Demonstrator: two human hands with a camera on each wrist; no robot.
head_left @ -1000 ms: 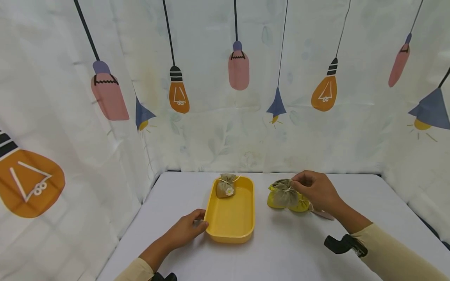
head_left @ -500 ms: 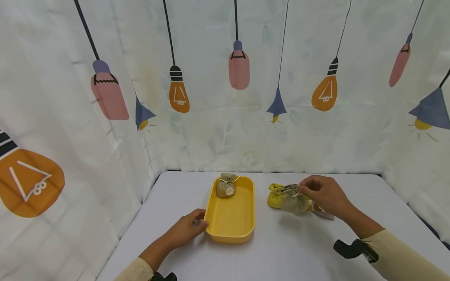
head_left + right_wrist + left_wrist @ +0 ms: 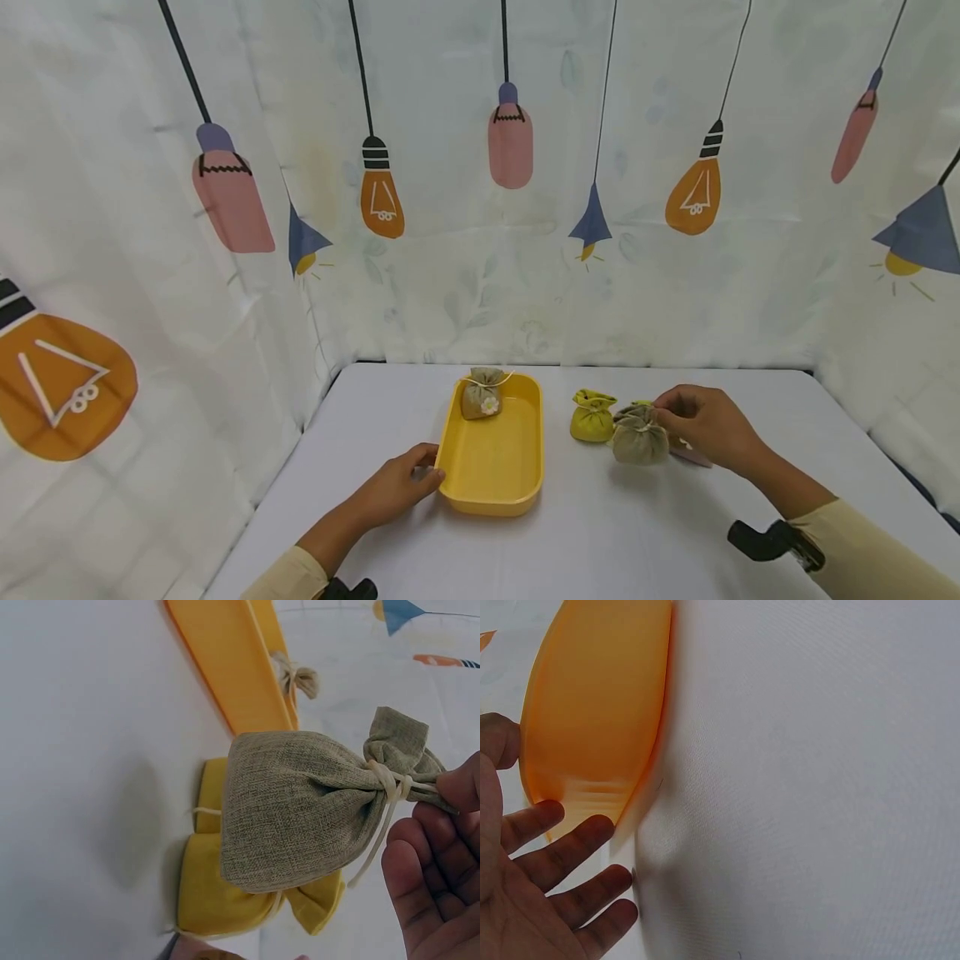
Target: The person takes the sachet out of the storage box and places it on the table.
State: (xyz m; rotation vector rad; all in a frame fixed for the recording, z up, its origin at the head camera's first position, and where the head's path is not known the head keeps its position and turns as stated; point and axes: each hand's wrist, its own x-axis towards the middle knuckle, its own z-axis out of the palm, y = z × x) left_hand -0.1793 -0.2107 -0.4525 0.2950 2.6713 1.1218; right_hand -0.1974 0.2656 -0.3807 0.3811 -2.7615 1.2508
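Note:
My right hand [image 3: 712,427] pinches the gathered neck of a grey-green drawstring pouch [image 3: 640,439] between thumb and fingers. In the right wrist view the pouch [image 3: 300,810] hangs sideways, its cream cord knotted at the neck and a shadow apart from it on the table. My left hand [image 3: 397,490] touches the left side of a yellow tray [image 3: 491,507], thumb near the front corner. Its fingers [image 3: 570,851] look nearly straight in the left wrist view. Inside the tray, at the back left, sits a beige pouch [image 3: 482,398] with a white flower.
A yellow pouch [image 3: 592,418] stands on the white table [image 3: 570,542] right of the tray. Another yellow pouch [image 3: 225,889] lies partly behind the held one. A pinkish piece [image 3: 692,455] shows under my right hand. A printed curtain [image 3: 450,292] closes off the back.
My right hand has moved right and slightly toward me with the grey-green pouch, uncovering the left yellow pouch. The left hand and the tray stay in place.

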